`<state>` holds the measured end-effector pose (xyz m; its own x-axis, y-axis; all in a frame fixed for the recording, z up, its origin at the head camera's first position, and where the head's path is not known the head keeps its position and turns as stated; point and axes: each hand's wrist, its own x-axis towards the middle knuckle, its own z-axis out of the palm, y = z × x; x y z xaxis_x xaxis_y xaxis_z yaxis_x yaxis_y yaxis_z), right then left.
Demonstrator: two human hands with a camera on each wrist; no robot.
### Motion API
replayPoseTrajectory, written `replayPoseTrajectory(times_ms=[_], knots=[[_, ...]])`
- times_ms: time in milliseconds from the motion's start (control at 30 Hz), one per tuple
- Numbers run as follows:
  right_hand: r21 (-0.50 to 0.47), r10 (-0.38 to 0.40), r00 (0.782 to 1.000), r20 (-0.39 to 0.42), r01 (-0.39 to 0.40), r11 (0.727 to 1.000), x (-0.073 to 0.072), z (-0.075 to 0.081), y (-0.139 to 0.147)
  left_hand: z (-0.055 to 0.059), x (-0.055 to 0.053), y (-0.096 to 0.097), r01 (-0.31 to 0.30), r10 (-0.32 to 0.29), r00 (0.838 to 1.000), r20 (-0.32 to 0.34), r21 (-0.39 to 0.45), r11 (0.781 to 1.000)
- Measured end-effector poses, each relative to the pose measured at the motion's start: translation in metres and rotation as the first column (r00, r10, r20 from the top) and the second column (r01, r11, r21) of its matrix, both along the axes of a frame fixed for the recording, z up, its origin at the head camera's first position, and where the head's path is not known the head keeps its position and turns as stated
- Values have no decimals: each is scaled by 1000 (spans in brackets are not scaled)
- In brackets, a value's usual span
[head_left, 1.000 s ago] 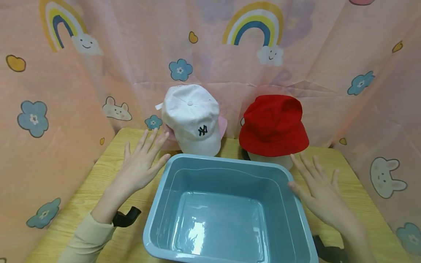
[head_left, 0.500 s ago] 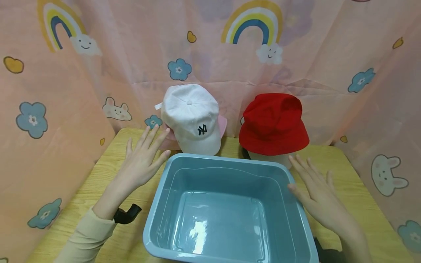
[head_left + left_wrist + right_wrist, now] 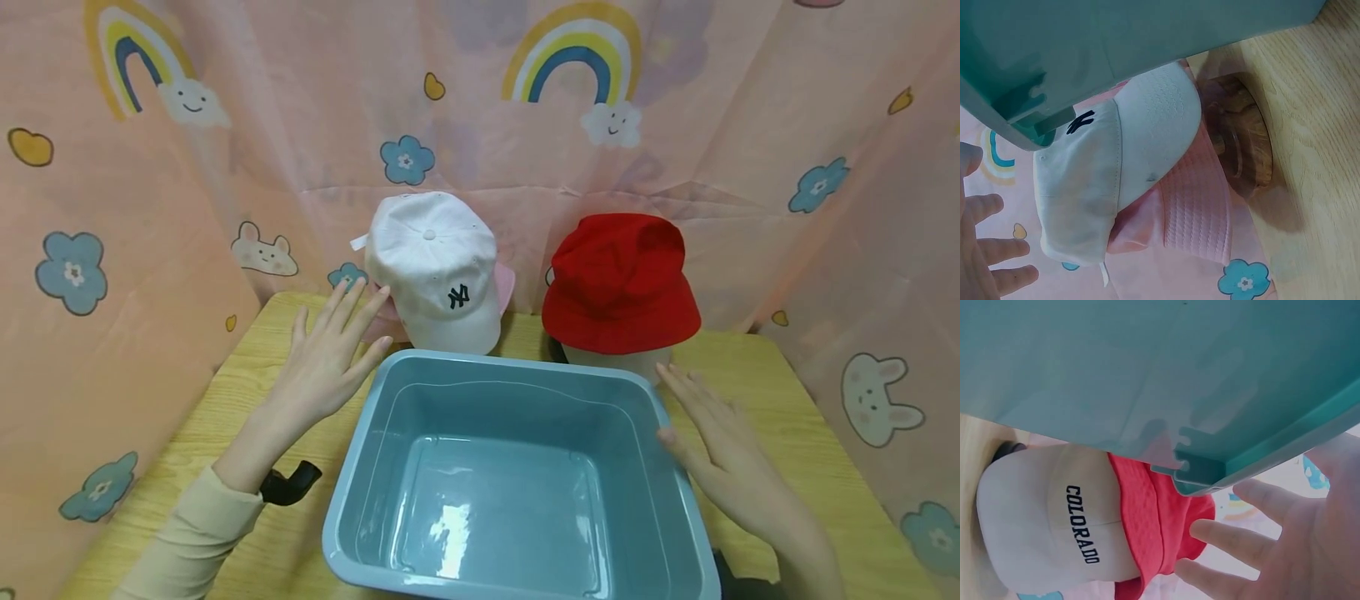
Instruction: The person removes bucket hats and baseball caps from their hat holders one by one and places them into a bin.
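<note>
A blue-grey plastic basin (image 3: 517, 367) with nothing in it stands at the front of the table. My left hand (image 3: 322, 367) hovers at its far left corner, fingers spread and straight, holding nothing. At the far right corner my right hand (image 3: 723, 450) is held with straight fingers, its thumb near the rim. Behind the basin a white cap (image 3: 435, 258) with a black NY logo sits over a pink bucket hat (image 3: 1197, 206). To its right, a red bucket hat (image 3: 622, 283) tops a cream cap (image 3: 1085, 512) lettered COLORADO.
A wooden base (image 3: 1238, 137) shows beneath the pink hat in the left wrist view. The wooden table (image 3: 247, 400) ends at a pink patterned cloth (image 3: 315, 108) hanging behind and at both sides. Black wrist straps (image 3: 291, 483) stick out from my wrists.
My left hand has risen slightly toward the white cap. My right hand's fingers have come closer together, and the hand has turned a little. The basin and hats stay in place.
</note>
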<state>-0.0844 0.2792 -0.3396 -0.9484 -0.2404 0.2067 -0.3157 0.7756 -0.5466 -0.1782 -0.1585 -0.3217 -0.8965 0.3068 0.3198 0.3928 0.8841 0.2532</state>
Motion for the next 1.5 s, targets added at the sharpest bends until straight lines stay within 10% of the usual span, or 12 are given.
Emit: replayPoseTrajectory(times_ms=[1133,1500], knots=[[-56,-64,997,50,67,996,7,4,-2,18,-21,7,94,-106,983,-147,-88,992],[-114,-109,979,173,130,985,5,5,-1,27,-29,13,116,-136,978,-162,-124,986]])
